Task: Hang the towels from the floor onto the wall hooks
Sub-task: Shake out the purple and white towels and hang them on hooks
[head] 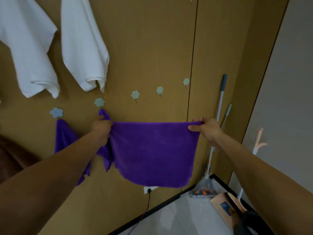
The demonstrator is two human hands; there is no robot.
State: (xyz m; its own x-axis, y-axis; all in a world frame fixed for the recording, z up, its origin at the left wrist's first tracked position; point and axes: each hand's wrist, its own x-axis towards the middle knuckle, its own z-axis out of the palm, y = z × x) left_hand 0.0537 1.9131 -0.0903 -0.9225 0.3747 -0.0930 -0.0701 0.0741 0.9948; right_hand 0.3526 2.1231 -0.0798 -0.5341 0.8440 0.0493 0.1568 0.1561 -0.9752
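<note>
- Purple cloth is the workpiece: the purple towel (152, 150) is spread flat in front of the wooden wall (152, 48). Its top edge is taut and roughly level between the two hands, and its lower edge hangs free.
- At the upper left corner, the left hand (101, 128) has its fingers curled round the bunched cloth. A tip of cloth stands up out of the fist and reaches the underside of the hexagonal hook (99, 102).
- Reason for the bunching, as a judgement: a gathered corner gives a thick fold that a small peg can catch. Whether the peg has caught it cannot be told.
- At the upper right corner, the right hand (206, 129) pinches the cloth between thumb and fingers. This grip carries the far end, so the towel's weight does not drag the left corner off the peg.
- Step in hand, as a judgement: seating the left corner. Release the right corner only once the left one holds.
- Beside the left forearm, a second purple towel (65, 136) hangs by one corner from the flower-shaped hook (56, 112).
- Higher on the wall hang two white towels (84, 48); their hooks are out of view.
- To the right, three bare hooks (135, 95) rise in the same row, available for further towels.
- In the corner lean long-handled cleaning tools (219, 107), well apart from the work.
</note>
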